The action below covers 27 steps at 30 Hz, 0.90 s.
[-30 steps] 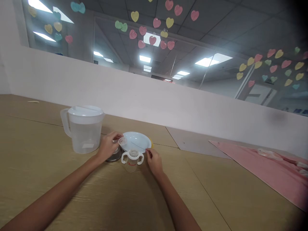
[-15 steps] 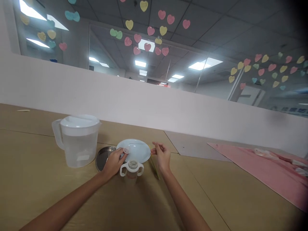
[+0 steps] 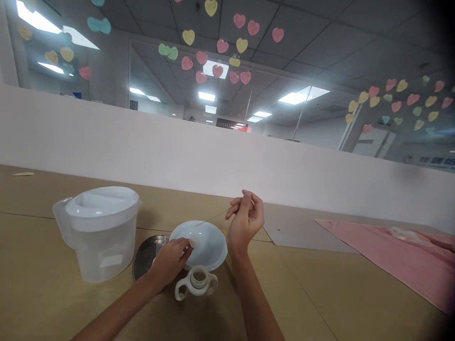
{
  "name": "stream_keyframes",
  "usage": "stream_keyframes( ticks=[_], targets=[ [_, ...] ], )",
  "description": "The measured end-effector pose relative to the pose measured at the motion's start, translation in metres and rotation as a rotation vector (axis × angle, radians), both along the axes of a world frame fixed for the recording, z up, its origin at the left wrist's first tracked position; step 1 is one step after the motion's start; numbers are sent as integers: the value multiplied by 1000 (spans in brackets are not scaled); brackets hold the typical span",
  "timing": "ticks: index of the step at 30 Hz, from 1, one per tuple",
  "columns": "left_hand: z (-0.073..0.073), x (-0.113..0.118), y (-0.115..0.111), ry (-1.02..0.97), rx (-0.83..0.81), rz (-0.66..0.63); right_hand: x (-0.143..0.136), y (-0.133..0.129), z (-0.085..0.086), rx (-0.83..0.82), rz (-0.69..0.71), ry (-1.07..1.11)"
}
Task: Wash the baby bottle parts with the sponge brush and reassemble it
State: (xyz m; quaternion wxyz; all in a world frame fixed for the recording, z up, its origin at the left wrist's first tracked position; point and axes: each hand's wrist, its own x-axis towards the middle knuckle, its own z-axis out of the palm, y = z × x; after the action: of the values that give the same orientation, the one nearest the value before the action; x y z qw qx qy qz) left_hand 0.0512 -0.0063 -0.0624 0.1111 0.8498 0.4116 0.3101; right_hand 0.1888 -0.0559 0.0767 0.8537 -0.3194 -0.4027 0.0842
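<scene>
My left hand (image 3: 169,261) pinches a small whitish, translucent round piece (image 3: 192,242) above the near part of a white bowl (image 3: 214,239). To the right of the bowl and higher, my right hand (image 3: 248,219) is closed on a thin wire-like rod (image 3: 214,218), which slants down to the left over the bowl. Whatever sits at the rod's tip is too small to make out. A two-handled baby bottle (image 3: 198,280) stands upright in front of the bowl, its threaded neck uncovered. Behind my left hand, a round metal tray (image 3: 142,260) is partly hidden, with something clear on it.
A lidded translucent pitcher (image 3: 103,237) stands at the left of the brown table. Something thin and yellow (image 3: 227,248) lies beside the bowl, partly behind my right wrist. A pink cloth (image 3: 394,255) with a plastic-wrapped item lies at the right. A white wall (image 3: 213,161) runs behind.
My right hand has risen and moved a little right, bringing the thin rod up into view over the bowl. My left hand still pinches the small piece. The view has tilted slightly upward.
</scene>
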Motion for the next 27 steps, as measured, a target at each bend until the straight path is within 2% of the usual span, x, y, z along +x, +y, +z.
stream_keyframes(
  ticks=[4,7,11,14,18,21,24,27],
  targets=[
    [33,3,19,132,-70,-54,-2,0,-4,32,-102,-88],
    [43,3,24,92,-105,-114,-4,2,-9,57,-149,-110],
    [56,-4,18,-39,-144,-243,-11,3,-18,143,-199,-215],
    [66,-10,14,-73,-137,-265,-16,6,-26,161,-204,-285],
    [69,-11,14,-31,-123,-266,-20,11,-37,197,-238,-401],
    [66,-8,12,-73,-135,-337,-23,8,-38,153,-239,-373],
    [66,-6,9,-130,-133,-441,-28,-2,-30,137,-210,-287],
    [72,-8,6,-139,-146,-457,-32,-12,-19,133,-144,-179]
  ],
)
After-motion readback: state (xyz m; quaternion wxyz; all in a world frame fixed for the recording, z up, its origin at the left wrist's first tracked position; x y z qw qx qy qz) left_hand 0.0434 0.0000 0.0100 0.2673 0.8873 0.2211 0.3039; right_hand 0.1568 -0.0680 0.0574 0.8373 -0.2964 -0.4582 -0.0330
